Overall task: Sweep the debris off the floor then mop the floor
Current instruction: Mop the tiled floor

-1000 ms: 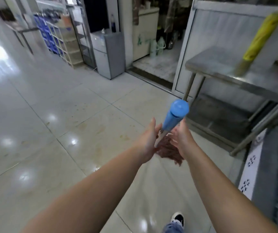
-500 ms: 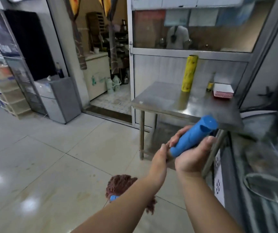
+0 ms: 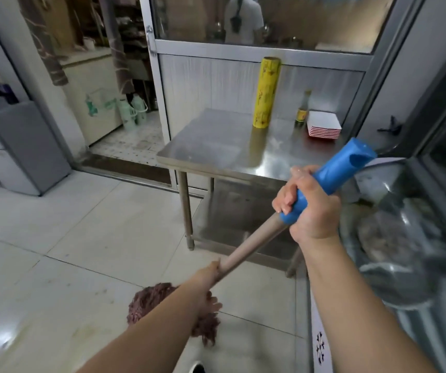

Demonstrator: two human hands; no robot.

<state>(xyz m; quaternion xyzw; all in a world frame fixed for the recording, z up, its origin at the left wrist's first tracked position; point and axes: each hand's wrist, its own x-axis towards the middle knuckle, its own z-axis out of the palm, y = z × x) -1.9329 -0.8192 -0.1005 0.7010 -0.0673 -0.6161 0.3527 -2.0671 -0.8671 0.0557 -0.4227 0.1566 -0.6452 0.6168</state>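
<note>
I hold a mop with a tan pole [image 3: 254, 244] and a blue grip [image 3: 332, 172] at its top end. My right hand [image 3: 306, 208] grips the lower part of the blue grip, fingers curled round it. Lower down the pole, my left hand [image 3: 207, 275] holds the shaft; its fingers are mostly hidden behind the wrist. The reddish-brown mop head [image 3: 152, 301] rests on the pale tiled floor [image 3: 68, 238] just in front of me, partly covered by my left forearm.
A steel table [image 3: 216, 149] stands right ahead with a yellow roll [image 3: 266, 92], a small bottle [image 3: 303, 110] and stacked white plates [image 3: 324, 124]. A grey cabinet [image 3: 20, 146] is at left, a glass counter [image 3: 410, 238] at right. A person stands behind the window.
The view has swung right toward the steel table. The mop pole has tilted so its blue grip points up-right, my hands have spread apart along it, and the mop head has moved down-left.
</note>
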